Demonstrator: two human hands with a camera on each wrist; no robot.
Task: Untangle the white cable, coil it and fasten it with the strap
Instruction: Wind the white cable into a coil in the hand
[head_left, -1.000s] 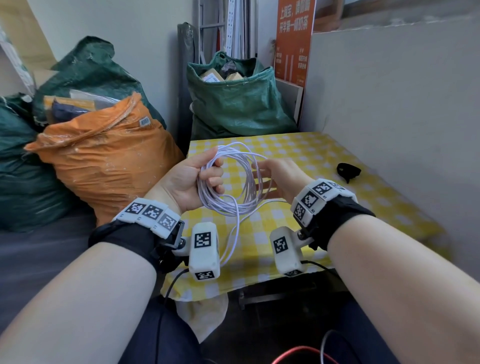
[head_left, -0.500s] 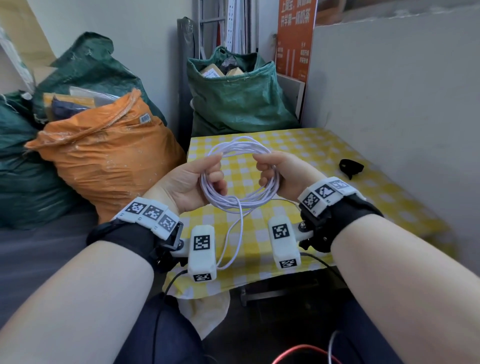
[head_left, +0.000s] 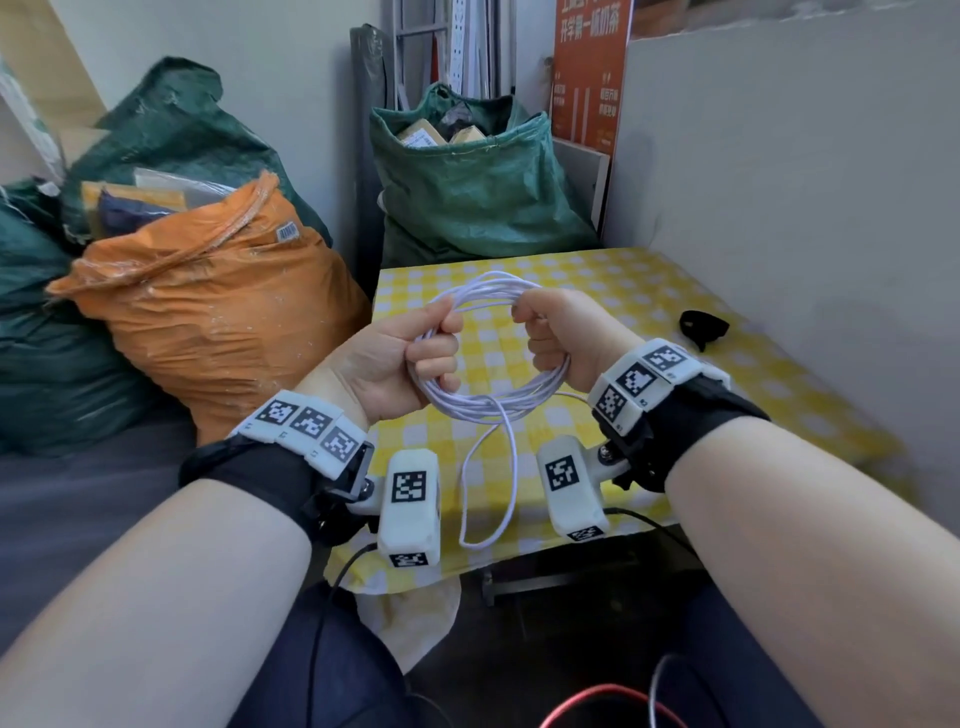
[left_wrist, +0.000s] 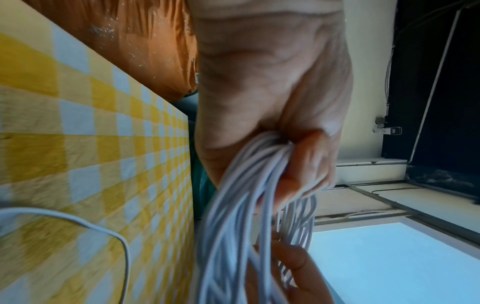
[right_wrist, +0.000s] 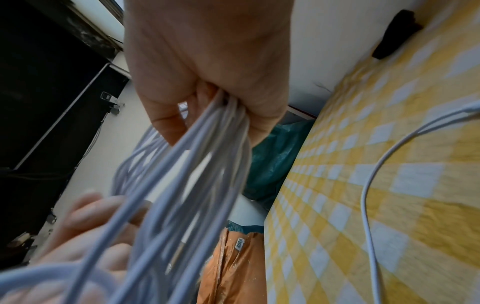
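Note:
The white cable (head_left: 488, 405) is wound into a round coil held upright above the yellow checked table (head_left: 727, 384). My left hand (head_left: 415, 358) grips the coil's left side with fingers curled round the strands (left_wrist: 249, 185). My right hand (head_left: 550, 338) grips the right side the same way, strands (right_wrist: 221, 131) running through its fist. A loose tail (head_left: 498, 488) hangs from the coil's bottom in a long loop down to the table's near edge. The black strap (head_left: 702, 327) lies on the table to the right, by the wall, also at the top of the right wrist view (right_wrist: 394, 35).
An orange sack (head_left: 218, 322) stands left of the table and a green sack (head_left: 472, 192) behind it. A grey wall panel (head_left: 810, 182) runs along the table's right side. Red and grey wires (head_left: 644, 701) lie by my legs.
Both hands have closed fully round the coil and drawn it into a tighter, rounder ring. The right hand moved from the coil's inside to gripping its right side; the hanging tail dropped lower.

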